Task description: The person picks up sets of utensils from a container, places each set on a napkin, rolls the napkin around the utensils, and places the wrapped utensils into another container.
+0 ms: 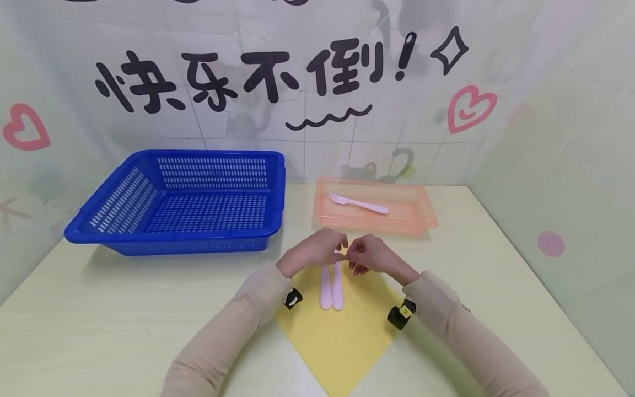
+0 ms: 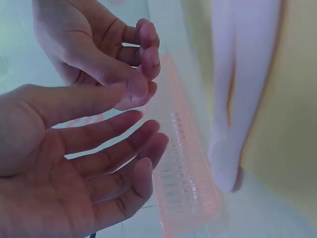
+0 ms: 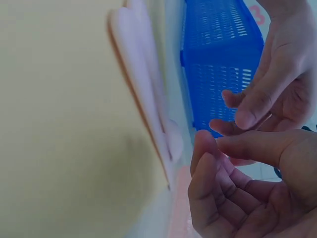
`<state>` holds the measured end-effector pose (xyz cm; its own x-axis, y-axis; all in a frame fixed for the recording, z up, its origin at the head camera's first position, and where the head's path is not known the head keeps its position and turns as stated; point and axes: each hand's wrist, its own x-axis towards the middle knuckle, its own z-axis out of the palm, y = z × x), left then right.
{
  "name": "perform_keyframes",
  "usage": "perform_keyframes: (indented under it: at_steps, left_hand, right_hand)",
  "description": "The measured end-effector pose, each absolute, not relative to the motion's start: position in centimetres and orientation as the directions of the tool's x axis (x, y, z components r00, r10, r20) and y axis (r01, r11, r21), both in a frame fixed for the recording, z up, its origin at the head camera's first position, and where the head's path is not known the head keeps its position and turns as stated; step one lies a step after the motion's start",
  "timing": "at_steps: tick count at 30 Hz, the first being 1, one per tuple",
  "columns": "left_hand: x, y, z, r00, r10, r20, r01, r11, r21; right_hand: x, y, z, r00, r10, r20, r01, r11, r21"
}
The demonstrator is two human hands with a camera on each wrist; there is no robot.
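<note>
My left hand (image 1: 321,248) and right hand (image 1: 371,253) meet above the far part of a yellow sheet (image 1: 342,347). In the left wrist view the left hand's (image 2: 74,153) fingers are spread and gently bent. The right hand's (image 3: 252,183) fingers are loosely curled, its thumb close to the index fingertip; no object shows between them. Two pink utensils (image 1: 326,289) lie side by side on the sheet, handles toward me. Their far ends, partly under the hands in the head view, look like a spoon (image 3: 173,141) and a pointed piece, perhaps a knife.
A large blue basket (image 1: 198,242) stands at the back left. Behind the hands, an orange basket (image 1: 424,212) holds a pink fork (image 1: 364,205). A printed curtain (image 1: 297,154) hangs along the back, and black wrist cameras sit at both sleeves.
</note>
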<state>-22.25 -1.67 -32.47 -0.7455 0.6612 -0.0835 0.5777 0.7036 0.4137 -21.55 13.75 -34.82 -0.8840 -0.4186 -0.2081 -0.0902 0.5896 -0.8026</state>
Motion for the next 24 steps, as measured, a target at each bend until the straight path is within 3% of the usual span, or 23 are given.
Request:
perform_keyframes:
  at_steps: [11, 17, 24]
  left_hand:
    - [-24.6, -0.6, -31.0, -0.841, 0.517, 0.160, 0.522, 0.695, 0.494]
    - [-26.2, 0.1, -30.2, -0.896, 0.416, 0.154, 0.426, 0.709, 0.562]
    - [-28.0, 0.9, -30.4, -0.916, 0.376, 0.138, 0.386, 0.737, 0.555]
  right_hand:
    - [-24.1, 14.0, -31.4, -0.929, -0.366, -0.049, -0.197, 0.603, -0.773]
    - [-25.9, 14.3, -30.2, -0.955, -0.294, 0.032, -0.228, 0.662, -0.714]
    - [-27.8, 14.4, -30.3, -0.952, -0.292, 0.092, -0.278, 0.697, -0.661]
